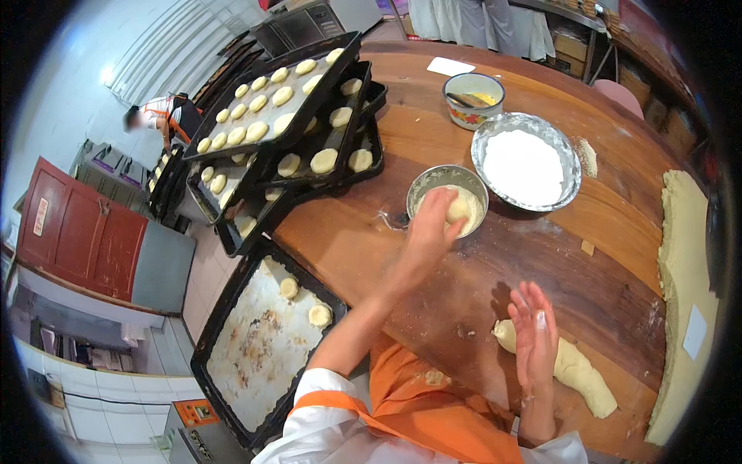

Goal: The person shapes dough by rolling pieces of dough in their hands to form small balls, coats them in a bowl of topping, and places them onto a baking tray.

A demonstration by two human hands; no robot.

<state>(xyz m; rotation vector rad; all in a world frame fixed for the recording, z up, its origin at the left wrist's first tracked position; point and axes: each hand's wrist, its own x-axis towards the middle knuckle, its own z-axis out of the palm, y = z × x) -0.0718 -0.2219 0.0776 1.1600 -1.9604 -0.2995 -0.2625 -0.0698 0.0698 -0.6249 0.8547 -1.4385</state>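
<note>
My left hand (435,220) is down in a steel bowl (433,176), its fingers curled on a pale dough piece (464,203) over cream-coloured contents. My right hand (533,332), fingers extended and palm turned inward, is above a dough log (583,375) on the wooden table (587,290). At the lower left, a dark tray (209,344) with a stained pale liner holds two small dough rounds (320,315). Beyond the steel bowl sit a wide bowl of white powder (522,166) and an enamel pot (471,116) with yellow contents and a utensil.
Stacked trays of dough rounds (270,100) fill the upper left of the table. A long dough slab (680,255) lies along its right edge. A co-worker in an orange apron (174,116) bends over trays at the back left, and other people (456,19) stand beyond the table.
</note>
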